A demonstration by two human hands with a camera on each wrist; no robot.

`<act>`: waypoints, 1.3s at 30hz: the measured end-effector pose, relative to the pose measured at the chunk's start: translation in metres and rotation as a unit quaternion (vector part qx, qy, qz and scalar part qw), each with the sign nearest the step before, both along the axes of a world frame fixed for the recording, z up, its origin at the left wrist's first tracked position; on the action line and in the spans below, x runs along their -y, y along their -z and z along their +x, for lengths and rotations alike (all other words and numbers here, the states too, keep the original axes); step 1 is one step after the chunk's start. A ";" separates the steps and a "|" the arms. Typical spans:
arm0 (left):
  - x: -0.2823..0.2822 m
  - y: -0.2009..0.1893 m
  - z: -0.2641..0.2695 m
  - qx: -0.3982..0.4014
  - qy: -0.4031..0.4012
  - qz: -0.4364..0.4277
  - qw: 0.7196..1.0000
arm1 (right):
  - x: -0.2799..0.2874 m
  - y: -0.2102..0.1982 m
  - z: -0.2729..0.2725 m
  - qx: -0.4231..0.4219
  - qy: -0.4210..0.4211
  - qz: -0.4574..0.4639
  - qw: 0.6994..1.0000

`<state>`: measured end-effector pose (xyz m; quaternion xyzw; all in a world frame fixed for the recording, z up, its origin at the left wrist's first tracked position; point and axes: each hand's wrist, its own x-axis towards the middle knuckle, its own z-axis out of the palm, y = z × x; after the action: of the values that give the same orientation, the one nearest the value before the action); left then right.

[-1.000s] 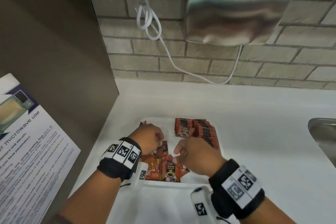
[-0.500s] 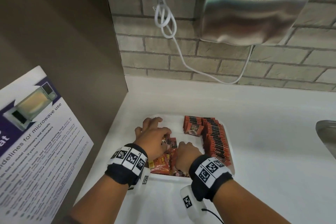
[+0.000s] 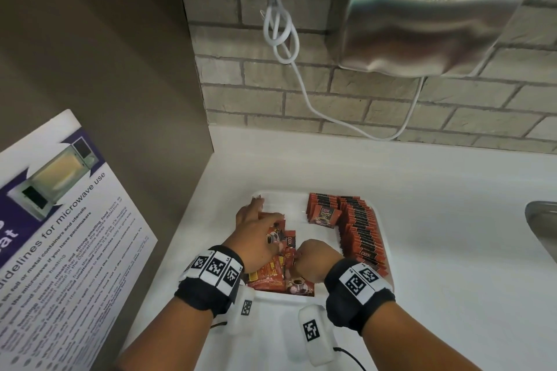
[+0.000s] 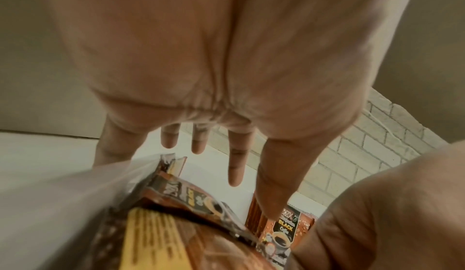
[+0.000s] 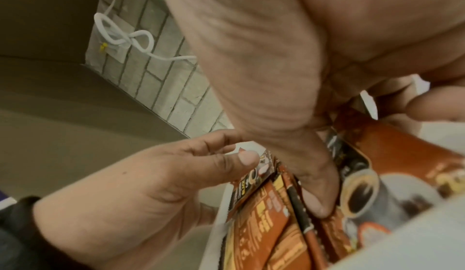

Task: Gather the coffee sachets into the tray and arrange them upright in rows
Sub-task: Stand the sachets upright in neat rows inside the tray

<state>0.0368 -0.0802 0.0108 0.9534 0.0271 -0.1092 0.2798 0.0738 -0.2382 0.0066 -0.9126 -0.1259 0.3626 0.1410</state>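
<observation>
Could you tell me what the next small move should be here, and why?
Probably lift the sachets the right hand pinches out of the loose pile and stand them against the upright row on the tray's right side. That row is already neat, while the pile lies flat and jumbled under the left hand.

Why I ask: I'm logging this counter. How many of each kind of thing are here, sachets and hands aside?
White plastic tray: 1
Brushed steel wall hand dryer: 1
White looped cable: 1
Printed microwave-use poster: 1
Steel sink: 1
Total: 5
</observation>
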 end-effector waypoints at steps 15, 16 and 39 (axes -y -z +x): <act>0.001 -0.004 -0.001 -0.016 -0.004 -0.007 1.000 | 0.017 -0.010 0.000 0.034 0.131 0.136 0.981; 0.001 -0.003 -0.001 -0.016 -0.004 -0.009 1.000 | 0.017 -0.013 0.001 0.039 0.131 0.140 0.981; 0.024 -0.052 0.018 -0.123 -0.117 -0.587 0.791 | 0.046 -0.101 0.022 -0.002 0.161 0.374 0.914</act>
<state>0.0547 -0.1040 0.0631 0.5737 0.1029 -0.1873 0.7907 0.0958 -0.2843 0.1079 -0.8006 -0.1037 0.2632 0.5282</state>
